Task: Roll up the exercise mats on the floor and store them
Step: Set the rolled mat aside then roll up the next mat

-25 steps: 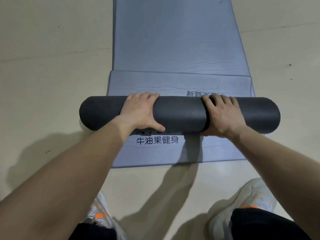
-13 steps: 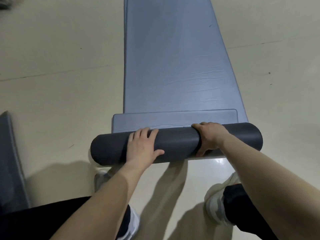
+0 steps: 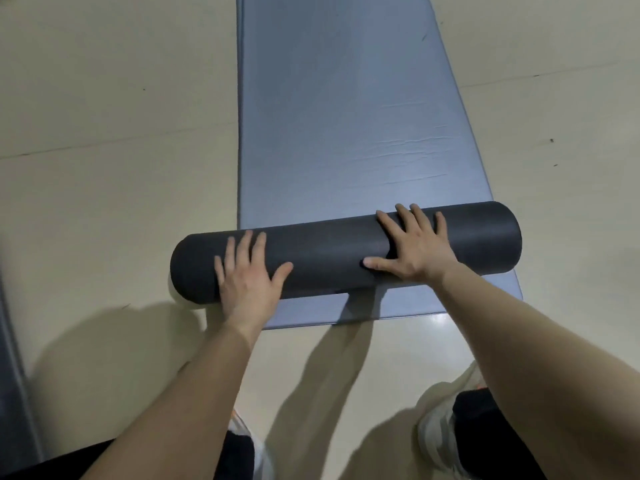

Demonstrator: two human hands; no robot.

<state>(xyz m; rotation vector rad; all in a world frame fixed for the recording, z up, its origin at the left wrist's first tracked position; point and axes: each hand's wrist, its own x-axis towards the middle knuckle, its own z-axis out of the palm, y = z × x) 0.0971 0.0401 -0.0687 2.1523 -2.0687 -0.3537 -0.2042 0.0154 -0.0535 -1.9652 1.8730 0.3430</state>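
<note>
A dark grey rolled mat [image 3: 329, 251] lies crosswise on a blue-grey exercise mat [image 3: 339, 109] that stretches flat away from me on the floor. A strip of the blue-grey mat shows on the near side of the roll. My left hand [image 3: 247, 275] lies flat on the roll's left part with fingers spread. On the roll's right part my right hand [image 3: 414, 247] presses down, fingers straight and spread, thumb pointing left.
The beige floor [image 3: 104, 168] surrounds the mat on both sides. The edge of another dark grey mat [image 3: 12, 393] shows at the far left. My shoes [image 3: 438, 434] and dark trouser legs are at the bottom, just behind the mat's near end.
Both hands went from wrapping round the roll to lying flat with spread fingers. The view has shifted and a strip of blue-grey mat shows again on the near side of the roll.
</note>
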